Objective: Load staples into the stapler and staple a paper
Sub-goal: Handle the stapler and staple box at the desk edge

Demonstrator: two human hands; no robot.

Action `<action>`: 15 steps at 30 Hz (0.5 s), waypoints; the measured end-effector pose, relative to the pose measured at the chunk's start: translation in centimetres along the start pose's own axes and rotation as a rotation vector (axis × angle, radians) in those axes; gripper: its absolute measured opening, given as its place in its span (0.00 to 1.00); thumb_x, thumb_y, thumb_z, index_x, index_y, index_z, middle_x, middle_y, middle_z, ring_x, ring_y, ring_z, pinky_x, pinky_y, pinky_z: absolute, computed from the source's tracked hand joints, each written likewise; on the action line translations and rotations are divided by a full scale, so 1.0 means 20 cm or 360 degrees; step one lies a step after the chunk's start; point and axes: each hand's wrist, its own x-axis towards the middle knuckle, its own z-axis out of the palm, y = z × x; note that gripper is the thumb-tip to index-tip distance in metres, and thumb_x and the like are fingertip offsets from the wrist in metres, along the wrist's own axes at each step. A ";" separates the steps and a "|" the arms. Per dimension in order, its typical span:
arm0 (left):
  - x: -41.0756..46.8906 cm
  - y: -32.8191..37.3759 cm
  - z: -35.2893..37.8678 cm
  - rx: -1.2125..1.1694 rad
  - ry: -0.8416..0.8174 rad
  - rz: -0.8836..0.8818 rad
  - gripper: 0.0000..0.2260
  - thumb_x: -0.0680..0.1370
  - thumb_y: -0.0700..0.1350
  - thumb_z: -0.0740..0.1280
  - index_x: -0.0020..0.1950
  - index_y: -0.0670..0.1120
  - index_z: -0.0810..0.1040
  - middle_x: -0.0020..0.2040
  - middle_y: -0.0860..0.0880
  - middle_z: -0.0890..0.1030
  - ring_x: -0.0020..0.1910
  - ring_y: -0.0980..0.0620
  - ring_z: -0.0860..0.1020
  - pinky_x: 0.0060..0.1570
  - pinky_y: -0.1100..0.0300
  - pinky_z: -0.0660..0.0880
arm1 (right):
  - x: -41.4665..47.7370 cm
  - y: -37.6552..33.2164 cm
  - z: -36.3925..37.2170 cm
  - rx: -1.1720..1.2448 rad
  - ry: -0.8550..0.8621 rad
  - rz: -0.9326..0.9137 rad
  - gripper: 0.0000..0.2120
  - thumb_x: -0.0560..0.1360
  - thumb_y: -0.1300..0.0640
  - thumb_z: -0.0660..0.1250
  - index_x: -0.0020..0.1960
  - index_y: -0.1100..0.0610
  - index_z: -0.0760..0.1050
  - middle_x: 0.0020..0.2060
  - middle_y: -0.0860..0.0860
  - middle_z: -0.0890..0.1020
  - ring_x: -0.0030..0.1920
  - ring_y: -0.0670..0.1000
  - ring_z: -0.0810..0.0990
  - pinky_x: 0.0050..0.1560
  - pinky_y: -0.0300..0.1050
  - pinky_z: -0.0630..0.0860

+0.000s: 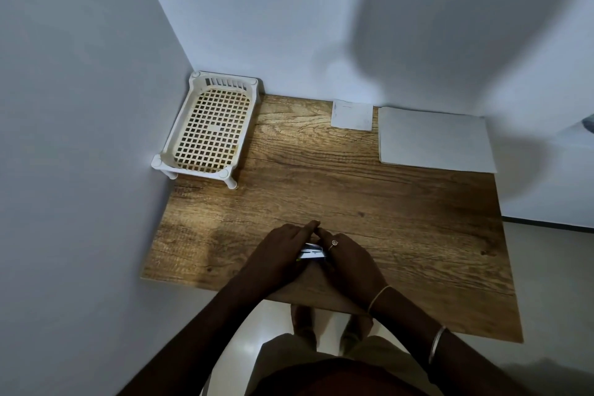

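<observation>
Both hands meet over a small object near the wooden table's (353,190) front edge. Between them shows part of a light-coloured stapler (311,251), mostly hidden by fingers. My left hand (283,251) covers its left side with fingers stretched over the top. From the right, my right hand (348,255), wearing a ring, wraps around it, fingertips touching those of the left. A stack of white paper (434,140) lies at the table's far right. A small white paper piece (352,115) lies left of the stack, by the wall.
A white plastic lattice tray (209,132) on short legs stands in the far left corner against the walls. Walls close the left and back sides. The table's right edge drops to a light floor. My legs and feet show below the front edge.
</observation>
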 end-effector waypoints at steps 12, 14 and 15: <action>-0.01 -0.03 0.03 -0.0105 -0.0121 -0.0163 0.37 0.77 0.47 0.71 0.82 0.50 0.57 0.60 0.45 0.80 0.57 0.46 0.77 0.52 0.52 0.74 | 0.01 0.01 -0.01 0.0006 -0.0141 0.0051 0.27 0.81 0.54 0.62 0.78 0.47 0.60 0.61 0.54 0.78 0.58 0.54 0.79 0.55 0.48 0.77; -0.01 -0.03 0.03 -0.0099 -0.0127 -0.0161 0.37 0.77 0.48 0.71 0.82 0.50 0.57 0.60 0.45 0.80 0.57 0.46 0.77 0.51 0.54 0.73 | 0.02 0.01 -0.01 0.0001 -0.0149 0.0039 0.26 0.81 0.54 0.62 0.77 0.47 0.62 0.59 0.53 0.78 0.57 0.54 0.80 0.53 0.48 0.77; -0.01 -0.04 0.03 -0.0086 -0.0133 -0.0149 0.37 0.77 0.48 0.72 0.82 0.50 0.57 0.60 0.45 0.80 0.57 0.47 0.76 0.51 0.55 0.72 | 0.02 0.01 -0.02 0.0005 -0.0147 0.0036 0.25 0.80 0.53 0.63 0.76 0.46 0.63 0.58 0.53 0.79 0.56 0.54 0.80 0.53 0.48 0.77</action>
